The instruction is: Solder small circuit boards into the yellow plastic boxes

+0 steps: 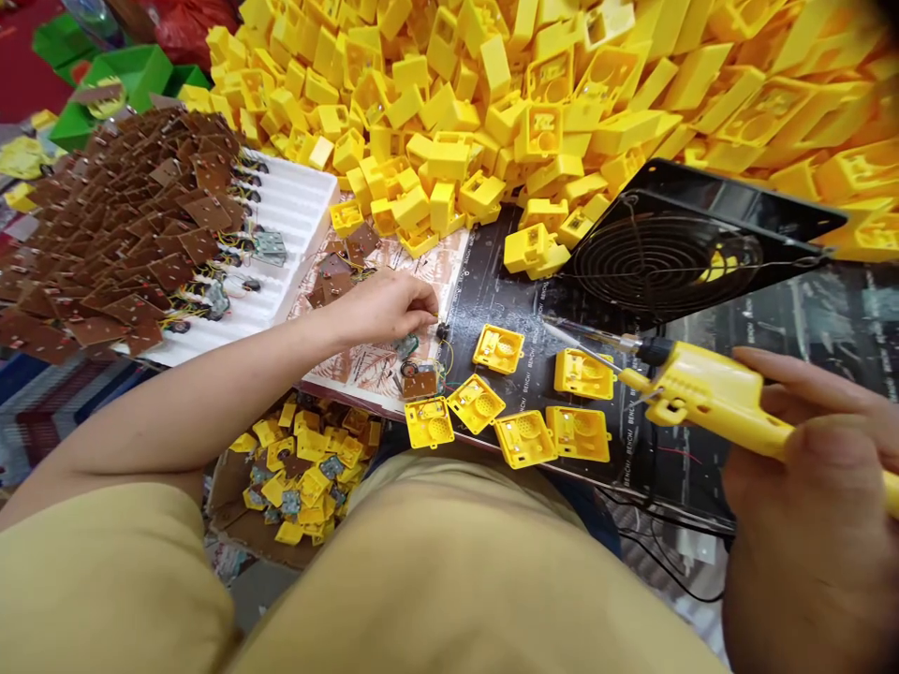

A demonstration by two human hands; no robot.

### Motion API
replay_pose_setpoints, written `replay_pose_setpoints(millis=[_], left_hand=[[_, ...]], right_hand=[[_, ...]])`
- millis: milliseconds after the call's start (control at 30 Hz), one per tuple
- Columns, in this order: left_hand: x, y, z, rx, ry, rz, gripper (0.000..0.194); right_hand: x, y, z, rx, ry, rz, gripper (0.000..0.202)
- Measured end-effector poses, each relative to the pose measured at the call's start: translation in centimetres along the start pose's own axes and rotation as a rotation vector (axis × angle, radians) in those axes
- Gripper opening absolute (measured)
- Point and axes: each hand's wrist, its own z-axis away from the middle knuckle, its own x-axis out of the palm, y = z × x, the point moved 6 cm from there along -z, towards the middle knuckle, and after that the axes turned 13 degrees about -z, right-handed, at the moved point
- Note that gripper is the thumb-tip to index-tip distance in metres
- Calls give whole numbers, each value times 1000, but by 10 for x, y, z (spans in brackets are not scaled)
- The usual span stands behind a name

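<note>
Nearest, the right hand (821, 496) is wrapped around a yellow soldering gun (713, 388), whose rear the frame edge cuts off; its long axis slants up and leftward, tip pointing left near open yellow casings (524, 439) on a black surface (484, 290) printed repeatedly with "BENCH". Farther in, the left hand (397, 304) curls its fingers beside a small black part (442, 330); whether it pinches anything, I cannot tell. Beyond, a black fan (632, 262) partly hides a yellow heap (449, 159).
</note>
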Motion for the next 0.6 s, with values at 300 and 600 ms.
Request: replay_pose_setpoints(millis=[300, 600], left_hand=[[3, 19, 20, 150, 27, -457, 22], [-20, 28, 16, 465, -96, -158, 17]], right_hand=[[7, -7, -3, 123, 164, -100, 27], [12, -15, -4, 137, 169, -73, 30]])
